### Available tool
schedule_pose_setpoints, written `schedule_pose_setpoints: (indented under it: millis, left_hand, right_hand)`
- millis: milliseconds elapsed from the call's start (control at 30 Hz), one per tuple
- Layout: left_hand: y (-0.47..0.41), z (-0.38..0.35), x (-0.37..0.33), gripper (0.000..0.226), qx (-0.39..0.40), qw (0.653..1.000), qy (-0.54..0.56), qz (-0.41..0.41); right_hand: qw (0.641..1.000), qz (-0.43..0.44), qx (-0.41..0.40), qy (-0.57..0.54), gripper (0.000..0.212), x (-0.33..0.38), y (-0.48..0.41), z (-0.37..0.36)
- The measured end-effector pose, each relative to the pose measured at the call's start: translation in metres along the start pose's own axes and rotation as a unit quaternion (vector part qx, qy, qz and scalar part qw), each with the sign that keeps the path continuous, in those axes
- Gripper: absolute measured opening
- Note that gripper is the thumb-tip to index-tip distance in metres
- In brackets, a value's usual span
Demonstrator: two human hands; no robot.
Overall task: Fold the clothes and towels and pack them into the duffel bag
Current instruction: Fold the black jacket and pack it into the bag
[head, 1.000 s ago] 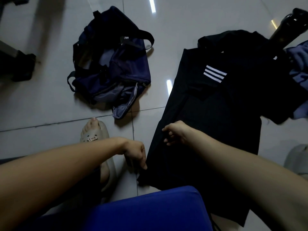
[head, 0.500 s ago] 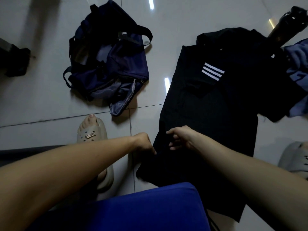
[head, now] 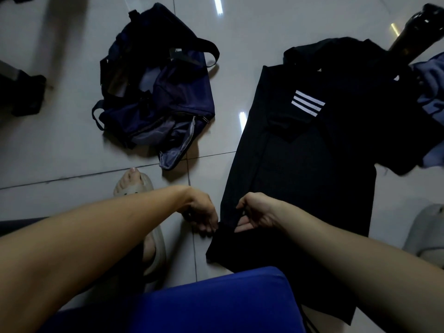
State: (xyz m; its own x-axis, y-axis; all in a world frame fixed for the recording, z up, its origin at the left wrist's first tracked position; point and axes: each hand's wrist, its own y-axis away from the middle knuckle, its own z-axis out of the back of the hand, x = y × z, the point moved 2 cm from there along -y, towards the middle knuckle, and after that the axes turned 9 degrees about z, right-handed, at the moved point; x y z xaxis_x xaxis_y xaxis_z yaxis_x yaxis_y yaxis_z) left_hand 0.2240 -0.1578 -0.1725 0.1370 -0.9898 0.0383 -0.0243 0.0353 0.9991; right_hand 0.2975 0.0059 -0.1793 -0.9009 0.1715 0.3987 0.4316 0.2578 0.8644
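Hands first: the left hand (head: 201,212) and right hand (head: 257,212) sit close together at the near left edge of the black shirt (head: 312,164). Both have curled fingers nipping the fabric. The right one clearly has cloth between thumb and fingers. The left looks like it's pinching the same edge, though it's dim down there.

The shirt lies flat on the tiled floor (head: 60,145), taking up the right half of it. One sleeve with the white stripes (head: 307,103) is already tucked in over the body. The duffel bag (head: 163,97) is slumped toward the far left part of the floor with its zip open, well apart from the shirt. A blue-grey garment (head: 432,92) is bunched at the right edge, touching the shirt's far corner, with a dark bottle (head: 413,34) just past it.

My read is that this is the side fold, so bring that left edge over toward the middle. To do it well, I'd spread the hands further apart along the edge before lifting. With both pinches at one spot, the rest of the edge will sag and crease. Keep the fold line straight and parallel to the side, lay it down, then smooth it flat with open palms. Watch that the far corner doesn't drag the blue-grey one along with it.
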Motion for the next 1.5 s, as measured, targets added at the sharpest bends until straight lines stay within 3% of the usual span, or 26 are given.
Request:
schedule_pose_setpoints:
  millis: [200, 333, 467, 567, 700, 767, 867, 967, 1067, 1167, 1267, 1367, 1500]
  left_hand:
    - [-0.011, -0.01, -0.004, 0.01, 0.067, 0.996, 0.061, -0.02]
    - [-0.009, -0.012, 0.0, 0.005, 0.108, 0.991, 0.067, -0.042]
    - [-0.003, -0.006, 0.006, 0.005, 0.103, 0.989, 0.086, -0.066]
    - [-0.003, -0.004, 0.01, 0.016, 0.117, 0.971, 0.194, -0.079]
    - [0.004, -0.01, 0.004, 0.037, 0.159, 0.935, 0.305, -0.089]
    - [0.006, -0.015, 0.0, 0.036, 0.136, 0.94, 0.299, -0.095]
    - [0.001, -0.02, -0.003, 0.036, 0.086, 0.946, 0.298, -0.092]
    - [-0.001, -0.014, -0.003, 0.029, 0.056, 0.942, 0.314, -0.101]
    - [-0.001, -0.007, 0.001, 0.017, 0.033, 0.945, 0.307, -0.11]
    - [-0.002, -0.006, 0.003, 0.009, 0.004, 0.948, 0.299, -0.108]
    - [-0.002, -0.012, 0.006, 0.023, -0.005, 0.952, 0.29, -0.101]
    - [-0.003, -0.024, 0.013, 0.044, 0.033, 0.974, 0.214, -0.069]
    - [-0.014, -0.039, 0.021, 0.041, 0.029, 0.99, 0.138, -0.027]
  right_hand:
    - [0.998, -0.032, 0.043, 0.042, 0.044, -0.005, 0.01, 0.005]
    - [0.996, -0.02, 0.046, 0.078, 0.028, -0.004, 0.014, 0.008]
    - [0.993, -0.037, 0.108, -0.024, 0.025, -0.006, 0.017, 0.004]
    - [0.989, -0.039, 0.125, -0.063, 0.041, -0.011, 0.018, 0.004]
    - [0.988, -0.029, 0.135, -0.072, 0.039, -0.015, 0.022, -0.002]
    - [0.989, -0.015, 0.137, -0.046, 0.033, -0.015, 0.023, -0.003]
    - [0.995, 0.017, 0.078, 0.067, 0.027, -0.014, 0.028, 0.0]
    - [0.989, -0.004, 0.059, 0.132, 0.022, -0.02, 0.028, 0.002]
    - [0.983, -0.06, 0.089, 0.145, 0.022, -0.025, 0.03, -0.001]
    - [0.966, -0.117, 0.169, 0.155, 0.042, -0.03, 0.033, -0.005]
    - [0.954, -0.144, 0.201, 0.169, 0.046, -0.038, 0.029, -0.005]
    - [0.951, -0.15, 0.168, 0.212, 0.046, -0.039, 0.027, 0.005]
    - [0.966, -0.069, 0.038, 0.248, 0.048, -0.02, 0.023, 0.027]
